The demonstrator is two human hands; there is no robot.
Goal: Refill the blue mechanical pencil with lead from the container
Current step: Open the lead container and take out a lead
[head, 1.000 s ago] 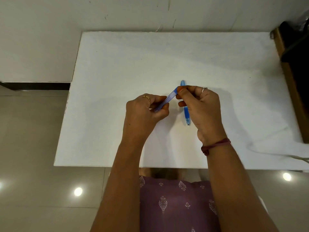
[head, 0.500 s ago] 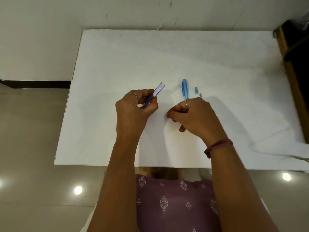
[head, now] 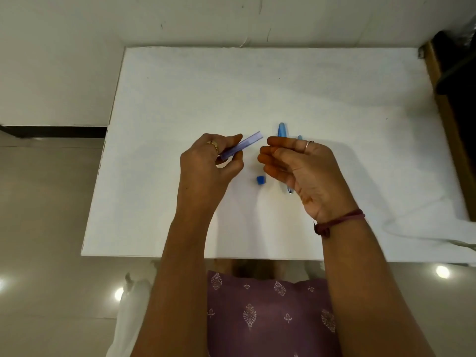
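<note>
Head view: left hand (head: pixel 206 166) holds the lead container (head: pixel 242 148), a slim translucent blue case, pinched between thumb and curled fingers; its open end points up and to the right, tilted above the table (head: pixel 180 99). Right hand (head: pixel 301 166) is raised just beside the container's open end, palm turned toward the left hand, fingers loosely bent and holding nothing. Blue cap (head: pixel 260 180) lies on the table below the gap between the hands. Blue mechanical pencil (head: pixel 282 130) lies on the table behind the right hand, mostly hidden; top end and tip show. A small light-blue piece (head: pixel 299 137) lies just beside the pencil's top; what it is, cannot tell.
</note>
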